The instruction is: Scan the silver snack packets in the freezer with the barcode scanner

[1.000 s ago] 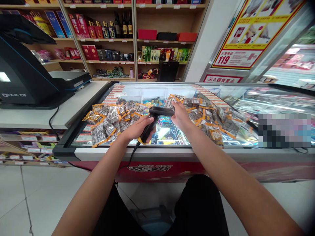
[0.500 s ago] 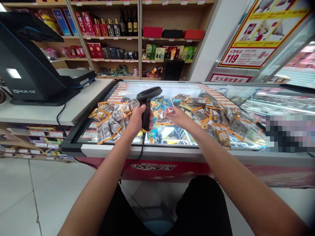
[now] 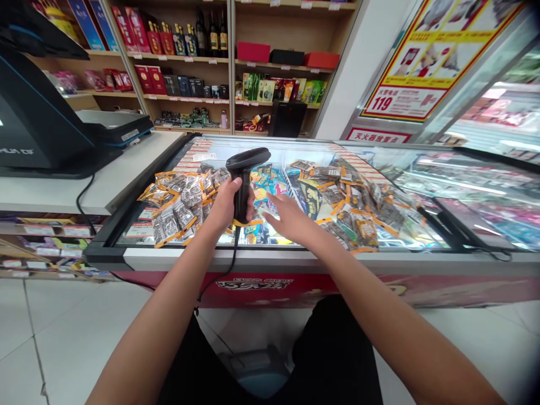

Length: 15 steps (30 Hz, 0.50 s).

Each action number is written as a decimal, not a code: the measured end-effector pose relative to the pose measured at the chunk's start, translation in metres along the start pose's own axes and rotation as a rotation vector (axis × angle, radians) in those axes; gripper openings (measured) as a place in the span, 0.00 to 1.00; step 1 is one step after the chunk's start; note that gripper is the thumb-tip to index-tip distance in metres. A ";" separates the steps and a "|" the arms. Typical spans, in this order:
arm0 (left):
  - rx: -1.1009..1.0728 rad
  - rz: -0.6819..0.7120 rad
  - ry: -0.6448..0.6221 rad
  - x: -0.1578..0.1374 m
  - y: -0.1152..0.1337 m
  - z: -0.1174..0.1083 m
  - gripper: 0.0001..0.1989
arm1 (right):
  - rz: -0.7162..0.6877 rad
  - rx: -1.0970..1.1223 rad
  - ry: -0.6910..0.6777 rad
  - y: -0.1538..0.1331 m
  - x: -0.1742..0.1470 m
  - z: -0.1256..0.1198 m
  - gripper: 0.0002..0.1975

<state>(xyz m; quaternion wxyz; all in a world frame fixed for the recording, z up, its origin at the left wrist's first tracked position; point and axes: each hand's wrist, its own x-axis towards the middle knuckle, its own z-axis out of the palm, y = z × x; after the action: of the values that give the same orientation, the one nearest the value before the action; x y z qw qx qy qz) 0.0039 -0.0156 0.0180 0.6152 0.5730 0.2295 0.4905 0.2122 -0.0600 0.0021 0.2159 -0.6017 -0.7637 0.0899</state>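
My left hand (image 3: 230, 203) is wrapped round the handle of a black barcode scanner (image 3: 248, 160), held upright over the freezer's glass top. A black cord (image 3: 234, 256) hangs from its base. To the right of the scanner, my right hand (image 3: 284, 215) has its fingers apart, with nothing seen in them. Clear snack packets with orange edges lie in a left pile (image 3: 183, 208) beside my left hand and in a right pile (image 3: 358, 208) beyond my right hand. Colourful packages (image 3: 270, 183) show through the glass between the piles.
A white counter (image 3: 139, 163) with a black checkout machine (image 3: 46, 124) stands at the left. A dark flat device (image 3: 472, 222) with a cable lies on the freezer at the right. Stocked shelves (image 3: 181, 59) rise behind. The freezer's front rail (image 3: 169, 260) runs before my knees.
My right hand has let go of a snack packet, which no longer shows beneath it, and its fingers have spread. My left hand still holds the scanner. The view has turned slightly right.
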 end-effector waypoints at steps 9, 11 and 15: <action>-0.014 -0.008 -0.074 -0.004 0.000 0.002 0.27 | 0.388 -0.475 -0.263 0.073 -0.079 -0.088 0.15; -0.023 -0.012 -0.083 -0.005 -0.001 0.002 0.26 | 0.343 -0.417 -0.251 0.071 -0.080 -0.086 0.11; -0.027 -0.016 -0.108 -0.006 -0.003 0.000 0.25 | 0.323 -0.225 -0.202 0.064 -0.068 -0.074 0.13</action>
<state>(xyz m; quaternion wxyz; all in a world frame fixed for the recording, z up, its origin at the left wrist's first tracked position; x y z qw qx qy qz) 0.0031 -0.0200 0.0133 0.6382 0.5885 0.1937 0.4570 0.3134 -0.1172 0.0280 0.0528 -0.7246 -0.6802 0.0974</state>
